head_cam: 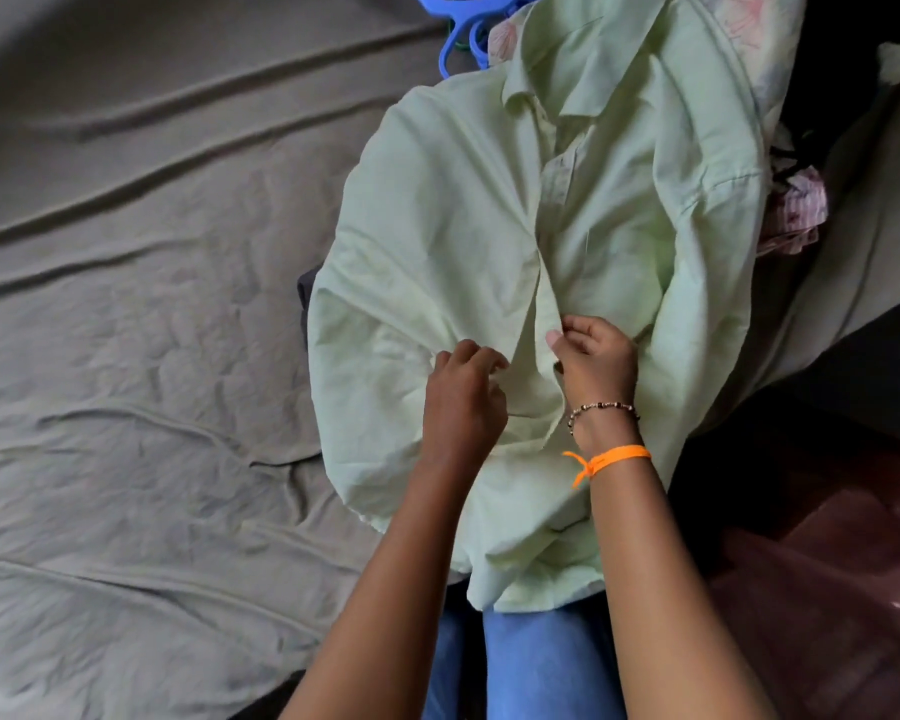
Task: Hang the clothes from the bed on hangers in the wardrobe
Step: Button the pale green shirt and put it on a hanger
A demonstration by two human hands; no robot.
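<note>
Fingers of the left hand and right hand are curled, pinching the front edges of a pale green shirt spread on the bed. Blue hangers lie beyond its collar, so the task looks barely begun. No hanger is in the shirt, other clothes wait beside it, and no wardrobe shows.

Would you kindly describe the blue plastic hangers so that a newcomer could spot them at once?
Start from the grey wrinkled bedsheet and the pale green collared shirt spread over it. Just beyond the shirt's collar, at the top edge of the view, lie the blue plastic hangers, partly hidden by fabric. They are the only bright blue, rigid, looped things among the soft clothes.
</note>
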